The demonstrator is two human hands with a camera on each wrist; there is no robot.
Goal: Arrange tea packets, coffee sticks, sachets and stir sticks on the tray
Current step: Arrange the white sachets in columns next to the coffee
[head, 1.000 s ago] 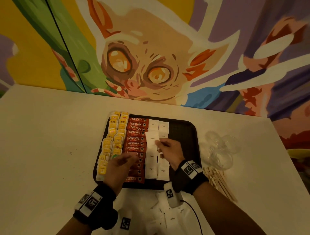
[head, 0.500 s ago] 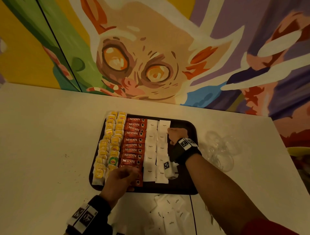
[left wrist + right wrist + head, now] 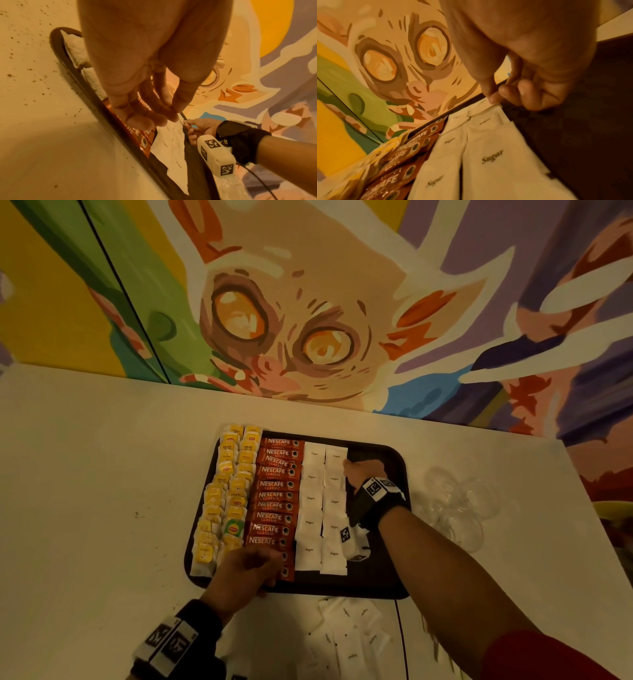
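Right hand [image 3: 363, 470] at tray [image 3: 376, 587] 1 o'clock, fingertips [image 3: 494, 99] nipping far sugar sachet [image 3: 336, 455] corner, likely squaring column. Left hand [image 3: 246, 571] at 7 o'clock, fingers loosely curled, resting on Nescafe sticks [image 3: 274, 498], probably steadying row; grip unconfirmed. Spare sachets [image 3: 346, 638] on counter [image 3: 102, 491].

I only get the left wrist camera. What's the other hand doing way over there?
Observer: The right hand seems to pinch the corner of the far sachet between thumb and finger.
Child: Are there more to put on?
Observer: Yes, loose sachets lie on the table, just in front of the tray.
Child: What's on the other side of the coffee?
Observer: Two rows of yellow tea packets, left of the coffee sticks.
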